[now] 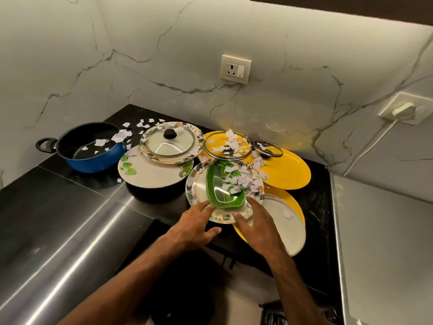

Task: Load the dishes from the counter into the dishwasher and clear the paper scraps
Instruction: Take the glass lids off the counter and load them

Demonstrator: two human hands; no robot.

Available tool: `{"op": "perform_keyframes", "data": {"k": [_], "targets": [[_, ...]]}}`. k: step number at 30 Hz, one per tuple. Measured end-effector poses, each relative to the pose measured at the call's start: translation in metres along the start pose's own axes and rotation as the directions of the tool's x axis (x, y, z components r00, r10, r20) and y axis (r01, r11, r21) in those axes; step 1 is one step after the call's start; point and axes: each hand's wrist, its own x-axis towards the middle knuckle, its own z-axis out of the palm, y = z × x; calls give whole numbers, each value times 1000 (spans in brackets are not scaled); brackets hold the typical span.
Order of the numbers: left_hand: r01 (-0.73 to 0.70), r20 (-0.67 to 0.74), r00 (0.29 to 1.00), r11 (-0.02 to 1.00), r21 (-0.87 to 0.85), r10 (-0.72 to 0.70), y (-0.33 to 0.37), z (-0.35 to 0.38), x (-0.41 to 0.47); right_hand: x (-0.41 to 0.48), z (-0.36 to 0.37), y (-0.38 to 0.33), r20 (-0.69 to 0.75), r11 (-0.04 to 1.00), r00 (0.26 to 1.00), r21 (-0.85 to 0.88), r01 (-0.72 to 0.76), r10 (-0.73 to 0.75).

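Note:
A green leaf-shaped dish (pixel 216 193) lies on a floral-rimmed plate (pixel 195 190) at the counter's front, with torn paper scraps (pixel 241 179) heaped over its far side. My left hand (pixel 198 225) reaches the plate's near-left rim, fingers straight, fingertips at the green dish. My right hand (pixel 255 227) lies over the near-right rim, fingers spread and straight. Neither hand curls round anything. Behind stand a cream plate (pixel 150 175), a plate stack with a glass lid (pixel 171 141), yellow plates (pixel 288 172) and a blue pot (pixel 91 146) holding scraps.
Two more glass lids (pixel 227 146) (pixel 268 148) lie on the yellow plates. A white plate on a yellow one (pixel 289 227) sits at the right. Loose scraps (pixel 143 124) litter the black counter's back corner. A steel surface (pixel 61 233) runs along the left; wall sockets (pixel 235 69) are behind.

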Motion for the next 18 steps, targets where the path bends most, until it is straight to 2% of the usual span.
{"op": "perform_keyframes", "data": {"k": [6,10,18], "targets": [[-36,14,999,998,44,36,-45,-34,34,43,42,-36,42,999,999,-54,2,0],[-30,28,999,998,59,28,-71,-45,58,68,68,-48,151,993,989,-115,15,2],[84,54,995,995,49,-87,-100,-70,111,144,87,-61,366,903,926,-422,76,93]]}}
